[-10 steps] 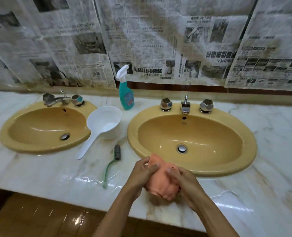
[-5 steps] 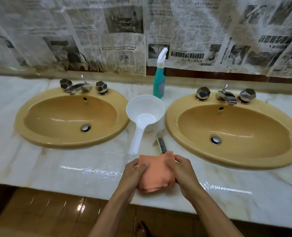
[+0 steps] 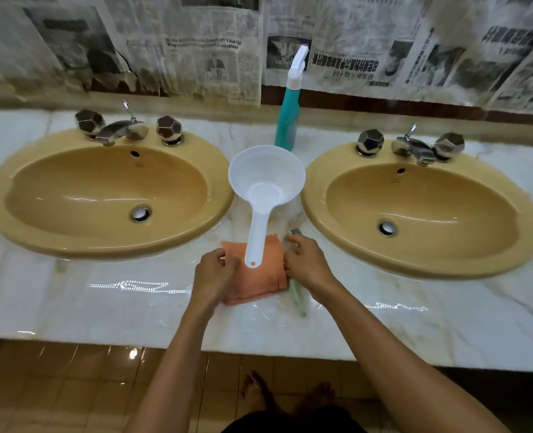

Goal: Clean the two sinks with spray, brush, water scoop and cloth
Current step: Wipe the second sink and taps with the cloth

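Sinks come in a pair here, set in a wet marble counter (image 3: 71, 295): the left sink (image 3: 109, 195) toward the left end, the right sink (image 3: 421, 210) toward the right end, both looking shiny and rinsed. Between them, from the back edge forward, stand the spray bottle (image 3: 287, 120), the water scoop (image 3: 266, 182) and the orange cloth (image 3: 259, 276), which lies folded near the front edge with the scoop's handle resting across it. The left hand (image 3: 215, 276) rests on the cloth's left side, fingers curled onto the fabric; whether it truly pinches it I cannot tell. The right hand (image 3: 305, 264) touches the cloth's right edge with loosely bent fingers, lying over the brush (image 3: 299, 295). Pulling the cloth out could drag the handle and tip the scoop; it may hold water. The slick counter could let the brush slide off the front edge.
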